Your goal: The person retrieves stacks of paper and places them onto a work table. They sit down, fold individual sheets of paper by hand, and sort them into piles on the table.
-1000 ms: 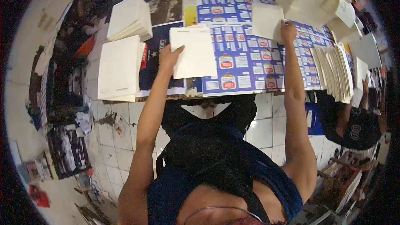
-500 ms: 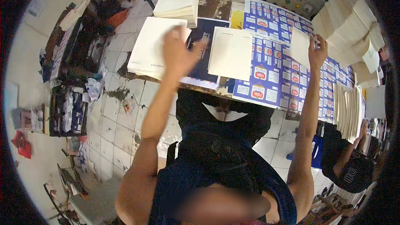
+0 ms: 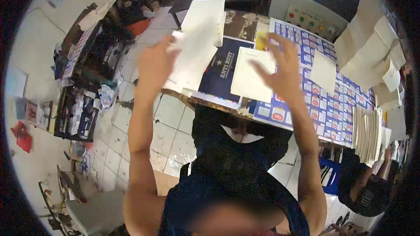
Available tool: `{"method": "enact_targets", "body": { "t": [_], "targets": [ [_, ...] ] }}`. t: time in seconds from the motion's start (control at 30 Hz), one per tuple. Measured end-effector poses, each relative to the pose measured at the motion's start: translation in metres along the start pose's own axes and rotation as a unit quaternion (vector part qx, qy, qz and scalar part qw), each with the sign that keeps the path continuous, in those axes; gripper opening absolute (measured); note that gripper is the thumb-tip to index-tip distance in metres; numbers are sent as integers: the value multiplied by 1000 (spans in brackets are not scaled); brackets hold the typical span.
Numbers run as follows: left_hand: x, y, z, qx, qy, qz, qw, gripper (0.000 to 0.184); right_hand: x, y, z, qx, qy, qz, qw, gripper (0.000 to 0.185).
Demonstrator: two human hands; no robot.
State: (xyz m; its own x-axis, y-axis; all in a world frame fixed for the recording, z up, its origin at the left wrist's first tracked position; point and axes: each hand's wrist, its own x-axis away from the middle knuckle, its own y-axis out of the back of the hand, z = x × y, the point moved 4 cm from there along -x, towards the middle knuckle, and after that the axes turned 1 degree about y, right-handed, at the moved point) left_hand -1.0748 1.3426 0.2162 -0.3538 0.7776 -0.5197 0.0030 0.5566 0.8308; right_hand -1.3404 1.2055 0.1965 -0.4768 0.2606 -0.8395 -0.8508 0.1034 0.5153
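- Two bare hands over the counter point(image 3: 208, 102), whose worn front edge runs along just past the person's lap.
- Right hand point(image 3: 284, 67): fingers spread and released, at the right edge of the one middle pile of white sheets point(image 3: 251, 78). Can't tell if they touch it. That pile sits near the front edge.
- Left hand point(image 3: 155, 67): at the left edge of the front-left stack point(image 3: 192, 70), too blurry to tell whether its fingers grip paper.
- One dark ANTI RUST print point(image 3: 225, 67) fills the gap between that stack and the middle pile, so there's decent room there.
- One loose pale sheet point(image 3: 323, 72) on the blue label print point(image 3: 306, 100), with a strip of bare print on its left.
- One row of standing paper point(image 3: 366, 133) at the right edge, one person in black point(image 3: 369, 192) beside it.
- Further back: one more left stack point(image 3: 205, 13), one button panel point(image 3: 306, 18).
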Motion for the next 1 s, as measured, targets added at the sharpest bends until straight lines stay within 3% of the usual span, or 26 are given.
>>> {"method": "enact_targets", "body": {
  "t": [0.03,0.1,0.17,0.2,0.27,0.37,0.43,0.47,0.5,0.57,0.7,0.77,0.8,0.9,1.0],
  "targets": [
    [3,6,-34,-62,-92,10,994,28,-12,1,26,25,27,32,999,58],
    [5,6,-74,0,-240,48,970,22,-22,-6,56,80,36,80,993,55],
    [8,3,-100,3,-293,69,954,20,-11,-19,51,53,8,194,980,43],
    [10,2,-105,25,-284,89,954,29,-4,-19,44,14,-37,172,984,36],
    [15,16,-105,127,-219,-122,960,40,11,-16,26,-66,-123,130,982,24],
    [50,-12,-62,319,-122,-356,870,73,40,4,6,-196,-248,43,948,15],
    [65,-48,-57,463,44,-207,860,73,80,2,-24,-251,-338,11,907,14],
    [70,-80,-60,613,83,-102,779,67,95,0,-32,-278,-387,-1,879,15],
    [80,-113,-69,738,124,7,664,61,97,3,-28,-267,-408,5,873,14],
    [102,-156,-86,836,255,140,465,46,91,7,-17,-250,-447,16,859,14],
    [121,-186,-100,886,271,177,332,41,97,1,-22,-201,-437,84,873,21],
    [124,-197,-96,907,246,201,277,48,108,-11,-28,-345,-486,54,801,24],
    [122,-194,-97,909,243,213,264,39,113,-18,-33,-402,-499,38,767,24],
    [112,-163,-101,891,178,222,355,27,133,-35,-44,-491,-530,21,691,26],
    [108,-158,-102,856,204,197,431,23,147,-50,-42,-553,-540,-25,634,27]
  ]
}}
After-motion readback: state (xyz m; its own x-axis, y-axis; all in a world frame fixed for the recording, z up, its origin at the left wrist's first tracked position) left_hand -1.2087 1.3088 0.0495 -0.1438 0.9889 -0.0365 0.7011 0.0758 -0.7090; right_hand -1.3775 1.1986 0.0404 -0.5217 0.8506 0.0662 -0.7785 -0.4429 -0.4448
